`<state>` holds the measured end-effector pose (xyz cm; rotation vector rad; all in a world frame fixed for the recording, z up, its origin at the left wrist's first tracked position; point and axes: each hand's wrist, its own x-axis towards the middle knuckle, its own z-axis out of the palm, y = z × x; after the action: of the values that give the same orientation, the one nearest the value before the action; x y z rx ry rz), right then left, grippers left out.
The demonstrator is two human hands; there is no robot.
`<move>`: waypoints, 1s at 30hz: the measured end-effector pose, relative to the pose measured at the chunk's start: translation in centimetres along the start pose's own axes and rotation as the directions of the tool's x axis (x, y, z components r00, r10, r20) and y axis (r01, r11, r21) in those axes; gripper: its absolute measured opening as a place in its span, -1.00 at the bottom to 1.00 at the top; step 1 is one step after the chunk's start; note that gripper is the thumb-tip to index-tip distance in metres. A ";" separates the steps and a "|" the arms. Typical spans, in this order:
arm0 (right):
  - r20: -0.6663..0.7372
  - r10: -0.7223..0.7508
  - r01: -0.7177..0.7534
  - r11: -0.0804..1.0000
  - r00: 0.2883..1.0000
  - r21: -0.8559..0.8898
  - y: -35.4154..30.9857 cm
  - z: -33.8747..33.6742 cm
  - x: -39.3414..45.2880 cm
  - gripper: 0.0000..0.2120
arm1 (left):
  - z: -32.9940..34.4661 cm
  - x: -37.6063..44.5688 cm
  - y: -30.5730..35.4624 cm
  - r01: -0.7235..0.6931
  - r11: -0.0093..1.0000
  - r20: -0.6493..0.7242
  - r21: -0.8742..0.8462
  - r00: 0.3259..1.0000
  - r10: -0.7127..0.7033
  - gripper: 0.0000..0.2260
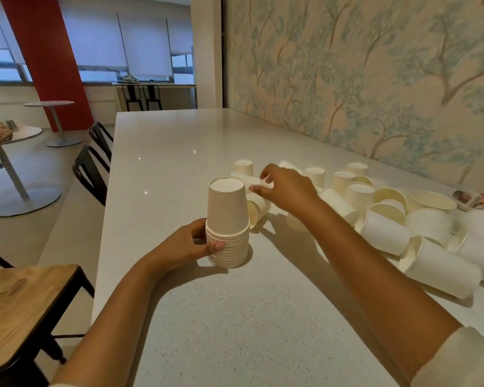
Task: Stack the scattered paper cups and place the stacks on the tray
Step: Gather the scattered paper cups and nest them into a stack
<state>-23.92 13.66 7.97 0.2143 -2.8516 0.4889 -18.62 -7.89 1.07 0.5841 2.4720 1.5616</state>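
Observation:
A stack of upside-down white paper cups (227, 216) stands on the white counter (235, 317). My left hand (187, 244) grips the stack's ribbed lower rims from the left, thumb in front. My right hand (282, 188) reaches past the stack, and its fingertips touch a cup lying on its side (256, 183). Whether they grip that cup is unclear. Several loose cups (380, 216) lie scattered to the right, some upside down, some on their sides. A large cup (442, 266) lies on its side nearest me. The corner of a patterned tray (478, 201) shows at the far right.
A wallpapered wall (361, 79) runs along the counter's right side. Black chairs (91, 169) stand along the counter's left edge, with a wooden stool (23, 305) nearer me. Round tables (11, 135) stand further left.

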 end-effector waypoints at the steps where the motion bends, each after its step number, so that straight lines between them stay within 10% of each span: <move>1: 0.005 0.000 0.001 0.999 1.000 -0.043 0.0 0.9 0.1 -0.57 | 0.1 0.0 0.1 0.001 1.000 -0.004 0.003 1.000 -0.001 -0.18; 14: -0.178 -0.170 0.155 0.983 0.969 -0.098 -0.6 3.2 0.0 -0.72 | 0.0 0.0 0.1 0.000 1.000 -0.002 0.002 1.000 0.000 -0.14; 21: 0.060 -0.263 0.270 0.939 0.963 -0.213 -0.8 4.0 -0.4 -0.67 | -0.1 0.1 0.1 -0.006 1.000 0.005 0.003 1.000 0.006 -0.13; 30: -0.250 -0.239 0.249 0.969 0.938 0.008 -1.0 0.7 0.2 -0.76 | 0.0 0.1 0.1 0.008 1.000 -0.001 -0.027 1.000 -0.008 -0.36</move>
<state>-24.04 12.44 7.72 0.4731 -2.5290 0.4825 -18.68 -7.82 1.15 0.5682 2.4475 1.5897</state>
